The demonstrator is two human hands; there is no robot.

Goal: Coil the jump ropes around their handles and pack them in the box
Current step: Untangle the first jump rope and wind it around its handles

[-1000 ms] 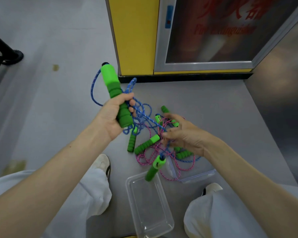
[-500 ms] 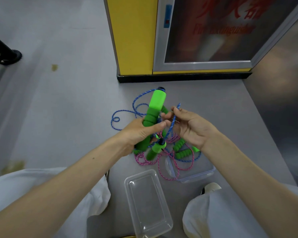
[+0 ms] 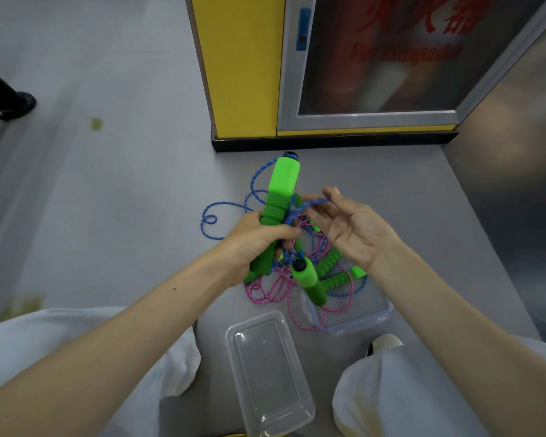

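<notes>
A grey floor (image 3: 108,200) spreads out to the left of the fingers (image 3: 333,193), with a small yellowish stain (image 3: 96,123) well off to their upper left. Straight beyond them a yellow panel (image 3: 243,74) stands on a black baseboard (image 3: 328,142). A metal-framed glass door (image 3: 391,58) with blurred red lettering joins the panel on its right. To the fingers' right rises a brushed metal wall (image 3: 517,152) with a soft sheen. A black foot (image 3: 22,100) sits at the far left edge.

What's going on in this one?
A person crouching on the floor is coiling a jump rope. The left hand grips a green handle, while the blue rope runs over the right hand. More handles and a pink rope lie tangled there; the clear box is empty.
</notes>
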